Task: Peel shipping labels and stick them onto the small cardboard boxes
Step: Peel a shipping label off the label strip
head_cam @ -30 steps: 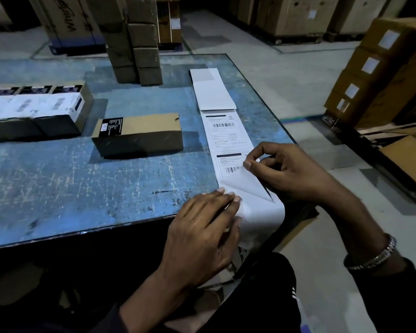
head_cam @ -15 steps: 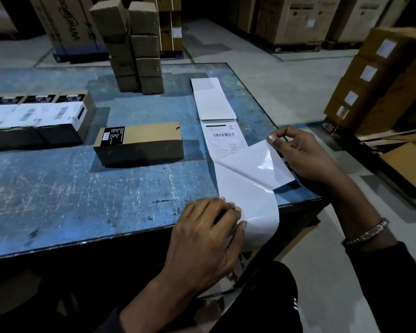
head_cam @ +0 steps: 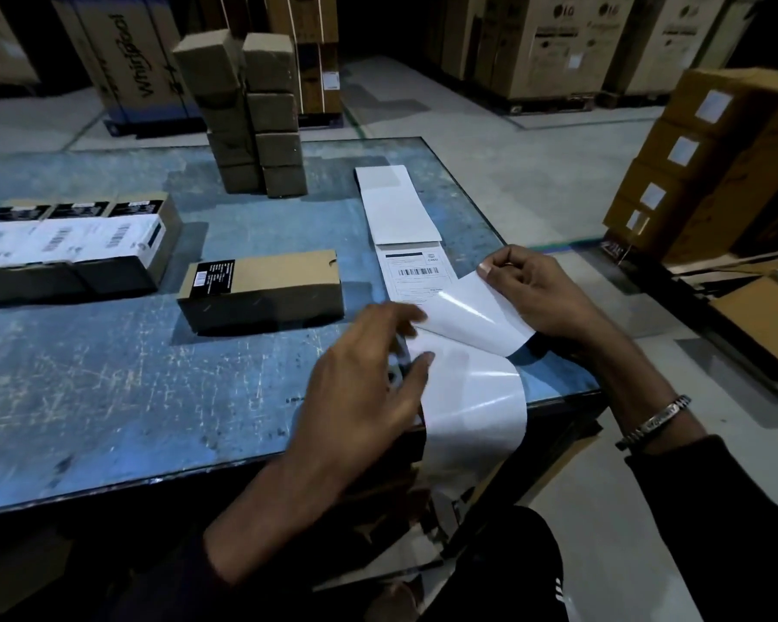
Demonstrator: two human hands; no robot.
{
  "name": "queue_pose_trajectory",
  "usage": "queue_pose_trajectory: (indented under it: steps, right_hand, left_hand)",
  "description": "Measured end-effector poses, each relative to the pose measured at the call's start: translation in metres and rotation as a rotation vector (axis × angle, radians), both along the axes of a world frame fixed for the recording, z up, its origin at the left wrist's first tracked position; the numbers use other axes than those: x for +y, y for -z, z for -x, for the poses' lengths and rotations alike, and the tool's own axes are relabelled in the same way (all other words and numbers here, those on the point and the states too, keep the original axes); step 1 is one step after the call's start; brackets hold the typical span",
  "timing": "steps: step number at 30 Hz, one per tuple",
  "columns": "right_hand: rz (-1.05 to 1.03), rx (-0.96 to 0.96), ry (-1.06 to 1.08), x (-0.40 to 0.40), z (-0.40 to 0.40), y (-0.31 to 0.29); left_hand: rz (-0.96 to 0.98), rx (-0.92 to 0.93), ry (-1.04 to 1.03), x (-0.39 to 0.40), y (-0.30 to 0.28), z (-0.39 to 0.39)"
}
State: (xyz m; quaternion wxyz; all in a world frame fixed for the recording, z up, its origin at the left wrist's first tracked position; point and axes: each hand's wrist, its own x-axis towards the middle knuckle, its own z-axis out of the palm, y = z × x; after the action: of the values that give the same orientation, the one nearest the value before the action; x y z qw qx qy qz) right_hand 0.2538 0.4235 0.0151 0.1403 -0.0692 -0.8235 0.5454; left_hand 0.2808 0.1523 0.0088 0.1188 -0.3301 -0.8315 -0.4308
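Right grip on peeled label, beside unlabelled box

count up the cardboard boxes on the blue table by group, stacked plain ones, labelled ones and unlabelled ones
Plain boxes stacked at the back: 8 visible
Boxes with white shipping labels, left row: 3 visible, more may lie out of frame
Box with no shipping label, centre: 1
Total: 12 on the table

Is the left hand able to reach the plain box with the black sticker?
Probably yes. The left hand hovers open just right of that box, with only bare blue table between them.
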Motion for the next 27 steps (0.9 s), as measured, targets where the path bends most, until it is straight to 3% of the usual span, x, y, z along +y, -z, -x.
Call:
queue_pose_trajectory:
  steps: [3, 9, 22, 27]
  right_hand:
    - [0.023, 0.017, -0.031, 0.001, -0.005, 0.004]
    - [0.057, 0.026, -0.057, -0.001, -0.009, 0.002]
    - [0.084, 0.071, 0.045, 0.025, -0.041, -0.001]
    - [0.225, 0.103, 0.123, 0.034, -0.056, 0.004]
  left_hand:
    - [0.220, -0.087, 0.068, 0.001, -0.018, 0.040]
    - [0.504, -0.269, 0.404, -0.002, -0.016, 0.088]
    - [0.630, -0.094, 0.428, -0.002, 0.000, 0.084]
    - [0.628, -0.081, 0.416, -0.003, 0.001, 0.085]
